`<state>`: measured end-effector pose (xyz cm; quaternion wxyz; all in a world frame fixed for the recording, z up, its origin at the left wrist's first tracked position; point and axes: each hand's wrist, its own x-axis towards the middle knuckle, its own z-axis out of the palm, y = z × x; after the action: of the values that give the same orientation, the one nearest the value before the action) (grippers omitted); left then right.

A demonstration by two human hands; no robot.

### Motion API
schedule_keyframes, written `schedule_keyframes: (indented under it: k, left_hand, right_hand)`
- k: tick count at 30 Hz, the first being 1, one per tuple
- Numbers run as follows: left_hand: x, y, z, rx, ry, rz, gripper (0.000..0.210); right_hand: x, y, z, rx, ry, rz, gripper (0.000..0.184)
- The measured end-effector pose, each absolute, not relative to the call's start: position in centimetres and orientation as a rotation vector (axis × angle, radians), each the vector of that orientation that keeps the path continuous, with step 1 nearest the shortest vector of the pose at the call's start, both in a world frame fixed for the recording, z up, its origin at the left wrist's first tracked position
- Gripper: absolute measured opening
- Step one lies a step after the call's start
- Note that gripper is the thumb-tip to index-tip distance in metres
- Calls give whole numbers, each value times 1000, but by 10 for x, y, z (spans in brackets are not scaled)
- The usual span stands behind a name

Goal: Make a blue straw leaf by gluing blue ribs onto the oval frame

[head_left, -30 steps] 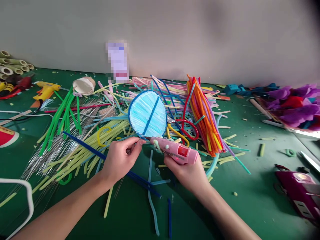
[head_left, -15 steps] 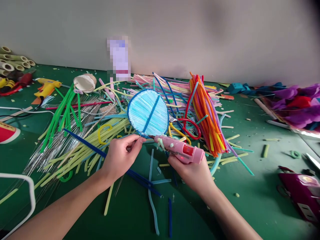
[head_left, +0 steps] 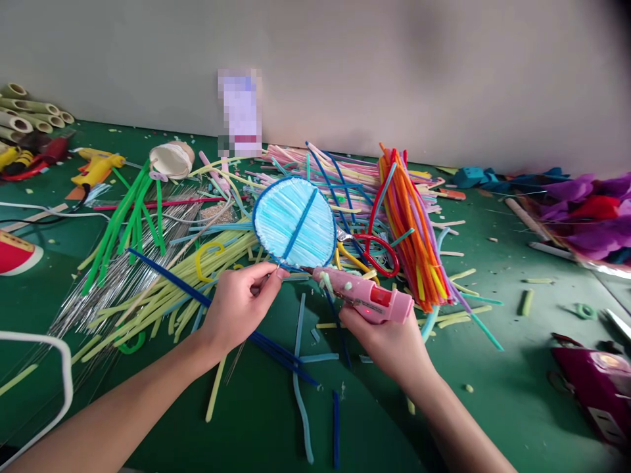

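Note:
My left hand point(head_left: 246, 295) pinches the lower edge of a light blue fan-shaped piece point(head_left: 280, 220) made of pipe cleaners, edged in dark blue with a dark blue strip across it. In my right hand point(head_left: 389, 341) is a pink glue gun point(head_left: 365, 295), its nozzle close to the piece's lower rim. Whether the tip touches the rim I cannot tell. Red-handled scissors point(head_left: 379, 255) lie behind the glue gun. Dark blue pipe cleaners point(head_left: 280, 355) lie below and beside my left hand.
Orange and purple pipe cleaners point(head_left: 409, 230) stand bundled at right. Yellow-green pipe cleaners point(head_left: 162, 302) and thin metal wires point(head_left: 108, 276) spread at left. A yellow glue gun point(head_left: 98, 167) lies farther back. A purple power box point(head_left: 591, 387) sits at right, a white cable point(head_left: 66, 368) at left.
The glue gun in my right hand has shifted slightly right, its nozzle moving a little along the lower rim. My left hand keeps its pinch on the piece. The view has shifted slightly.

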<state>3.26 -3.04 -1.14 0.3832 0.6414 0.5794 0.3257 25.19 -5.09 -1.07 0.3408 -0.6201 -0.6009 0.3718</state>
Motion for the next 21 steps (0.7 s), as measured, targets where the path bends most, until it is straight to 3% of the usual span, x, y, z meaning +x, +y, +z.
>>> schedule_keyframes:
  k: [21]
  left_hand:
    - [31,-30,-10,1595,1481,827,37]
  right_hand:
    - [259,-52,-4,-1664,-1604,967,16]
